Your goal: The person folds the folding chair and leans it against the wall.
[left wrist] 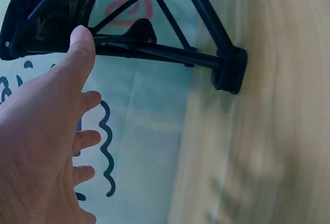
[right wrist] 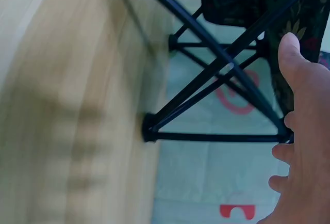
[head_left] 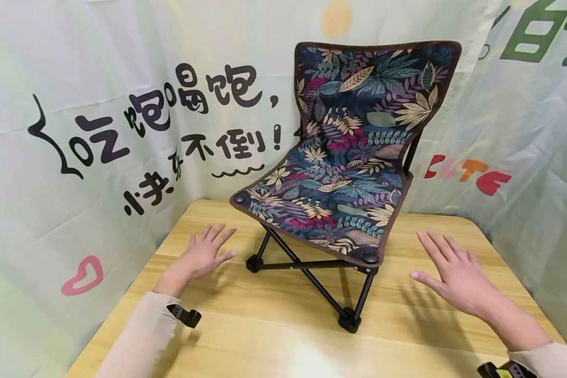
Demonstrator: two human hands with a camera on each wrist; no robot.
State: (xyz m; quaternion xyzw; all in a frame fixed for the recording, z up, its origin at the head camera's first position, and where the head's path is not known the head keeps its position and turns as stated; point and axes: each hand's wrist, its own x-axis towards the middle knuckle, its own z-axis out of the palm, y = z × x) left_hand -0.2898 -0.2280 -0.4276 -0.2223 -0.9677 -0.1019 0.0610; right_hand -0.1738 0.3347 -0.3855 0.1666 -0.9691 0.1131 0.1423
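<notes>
A folding chair (head_left: 331,152) with a dark leaf-and-flower fabric seat and back stands unfolded on the wooden table (head_left: 274,315). Its black tube legs cross below the seat and end in black feet (head_left: 349,319). My left hand (head_left: 203,254) hovers left of the chair, fingers spread and holding nothing. On the other side, my right hand (head_left: 458,275) is held over the table with straight, spread fingers, apart from the chair. The left wrist view shows a chair foot (left wrist: 230,70) beyond the thumb; in the right wrist view the crossed legs (right wrist: 227,66) appear beside the hand.
White cloth (head_left: 123,47) printed with black characters hangs behind and left of the table, with a pink heart (head_left: 82,275) on it. At the right, the cloth carries coloured letters (head_left: 470,173). Black straps with small devices (head_left: 184,315) sit at both wrists.
</notes>
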